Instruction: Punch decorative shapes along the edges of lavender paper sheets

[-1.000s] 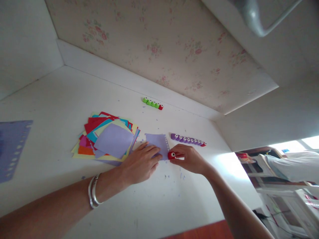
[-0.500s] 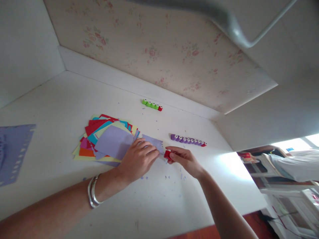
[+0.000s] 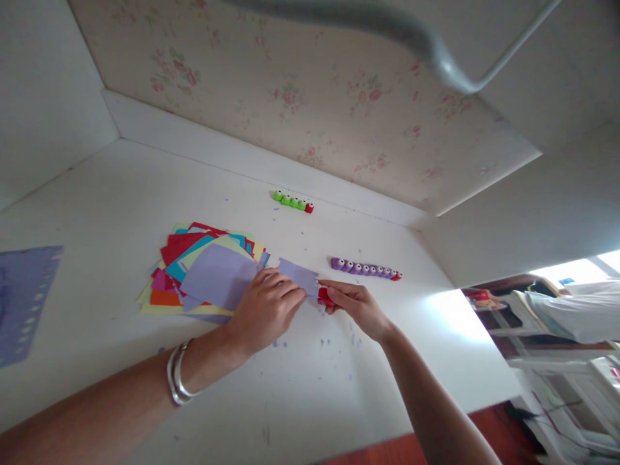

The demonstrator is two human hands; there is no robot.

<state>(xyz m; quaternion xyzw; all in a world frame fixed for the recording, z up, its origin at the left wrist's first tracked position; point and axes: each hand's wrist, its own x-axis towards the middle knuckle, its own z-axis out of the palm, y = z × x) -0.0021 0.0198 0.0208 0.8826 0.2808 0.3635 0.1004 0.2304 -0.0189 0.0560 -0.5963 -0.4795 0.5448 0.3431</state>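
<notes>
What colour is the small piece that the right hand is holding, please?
The small piece in the right hand is red, as the head view shows.

The left arm reaches in from the lower left (two shiny bangles sit on its wrist). The left hand (image 3: 264, 310) lies palm down, fingers bent. The right hand (image 3: 356, 307) faces it, just beside, thumb and fingers pinched together.

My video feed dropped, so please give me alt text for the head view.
The right hand holds a small red block at the punched edge of a purple sheet held by the left hand, beside layered coloured papers.
</notes>
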